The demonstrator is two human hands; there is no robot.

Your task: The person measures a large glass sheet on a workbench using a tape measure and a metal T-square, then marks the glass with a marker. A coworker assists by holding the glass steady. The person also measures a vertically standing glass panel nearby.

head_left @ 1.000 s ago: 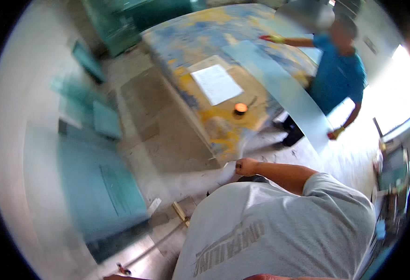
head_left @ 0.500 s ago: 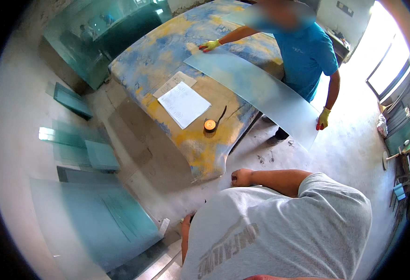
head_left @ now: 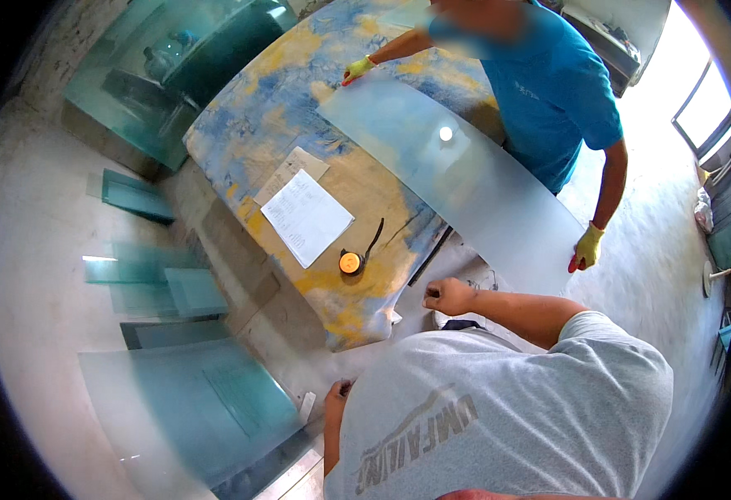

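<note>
My right hand [head_left: 450, 294] is curled into a loose fist past the near corner of the covered table [head_left: 357, 325], with nothing visible in it. Low beside my shirt hangs my left hand [head_left: 338, 392], partly hidden, its visible fingers curled and no object showing. A co-worker in a blue shirt [head_left: 540, 83] grips a long frosted glass pane [head_left: 457, 167] with two gloved hands, one at its far left end, the other at its right end. The pane lies partly over the table and juts past its right edge. An orange-and-black tape measure [head_left: 350, 263] and white paper sheets [head_left: 307, 218] rest on the table.
Large glass sheets [head_left: 215, 400] lean along the left wall, with smaller panes [head_left: 136, 196] farther back. A big glass stack [head_left: 174, 75] stands at the far left. Tools and racks [head_left: 719, 267] line the right side near a bright doorway [head_left: 682, 75].
The pane and the co-worker appear larger and closer, and the pane's right end sits lower in view. My right hand has shifted slightly right and up. The whole view has tilted a little.
</note>
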